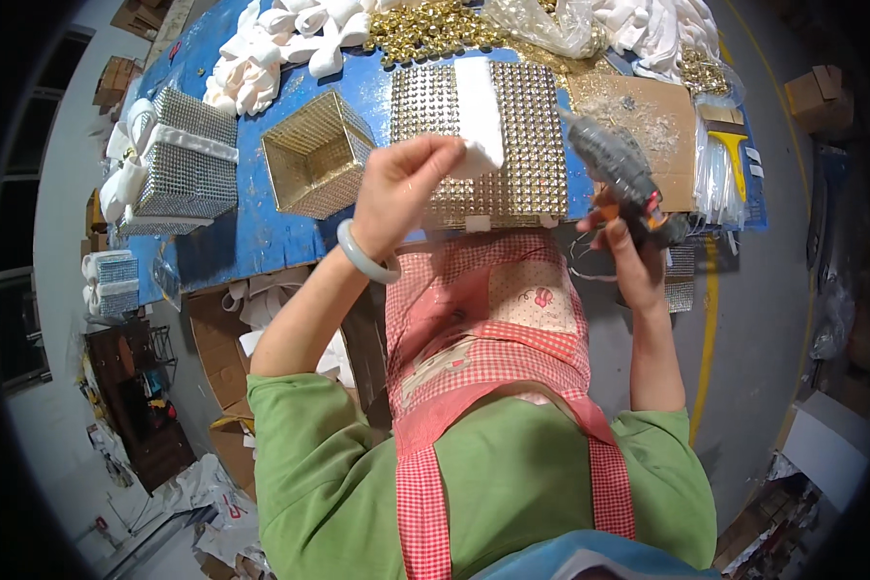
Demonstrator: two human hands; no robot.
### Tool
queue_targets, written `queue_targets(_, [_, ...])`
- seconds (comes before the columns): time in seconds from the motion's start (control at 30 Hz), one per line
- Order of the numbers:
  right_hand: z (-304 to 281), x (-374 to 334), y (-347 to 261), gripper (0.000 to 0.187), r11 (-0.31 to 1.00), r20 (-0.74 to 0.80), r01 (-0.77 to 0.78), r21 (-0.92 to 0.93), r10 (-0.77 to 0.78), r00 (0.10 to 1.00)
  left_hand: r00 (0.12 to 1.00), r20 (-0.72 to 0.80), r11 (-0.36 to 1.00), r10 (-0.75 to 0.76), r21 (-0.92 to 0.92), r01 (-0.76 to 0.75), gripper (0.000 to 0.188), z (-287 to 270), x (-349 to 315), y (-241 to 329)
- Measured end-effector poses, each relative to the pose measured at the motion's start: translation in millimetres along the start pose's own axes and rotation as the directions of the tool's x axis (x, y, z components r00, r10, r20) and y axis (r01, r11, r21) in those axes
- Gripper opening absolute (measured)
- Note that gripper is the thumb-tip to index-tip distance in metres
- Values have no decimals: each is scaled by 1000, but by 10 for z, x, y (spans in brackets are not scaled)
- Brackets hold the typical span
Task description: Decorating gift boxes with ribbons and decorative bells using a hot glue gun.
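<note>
In front of me on the table is a box covered in shiny gold-silver studs [532, 145]. A soft white fabric band [478, 97] runs down over its upper face. My left hand [401, 184] is closed in a pinch on the near end of this band, at the box's front edge. My right hand [630, 261] grips a dark glue gun [614, 159] at the box's right side, its nozzle pointing up and to the left. The nozzle looks apart from the band.
An open gold box [319, 155] lies left of the studded one, and a finished-looking box with a white bow [184, 159] stands further left. Behind are white fabric bows [300, 34] and gold bells [430, 34]. On the right are stained cardboard [681, 184] and a yellow scraper [730, 150].
</note>
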State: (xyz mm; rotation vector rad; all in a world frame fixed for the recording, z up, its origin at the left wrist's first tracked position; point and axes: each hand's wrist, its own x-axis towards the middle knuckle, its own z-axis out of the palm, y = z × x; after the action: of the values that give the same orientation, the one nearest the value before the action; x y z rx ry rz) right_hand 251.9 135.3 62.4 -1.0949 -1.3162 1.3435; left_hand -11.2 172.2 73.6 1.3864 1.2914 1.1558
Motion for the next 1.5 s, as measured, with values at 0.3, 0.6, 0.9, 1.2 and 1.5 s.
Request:
queue_targets(0.3, [255, 147, -244, 32, 610, 372, 550, -570, -405, 835, 980, 195, 947, -47, -303, 106, 29, -85, 174, 244])
queue_targets(0.6, [293, 157, -280, 27, 611, 286, 527, -591, -452, 845, 969, 246, 968, -20, -239, 80, 30, -101, 184, 270])
queue_targets(0.9, [254, 103, -243, 27, 607, 342, 494, -623, -357, 870, 965, 262, 967, -10, -243, 76, 30, -105, 198, 287])
queue_targets(1.2, [209, 121, -250, 27, 624, 250, 493, -606, -439, 863, 979, 205, 966, 19, -256, 35, 28, -74, 237, 428])
queue_targets(1.5, [99, 430, -475, 21, 659, 294, 559, -504, -477, 828, 911, 208, 850, 357, 332, -409, 24, -225, 520, 883])
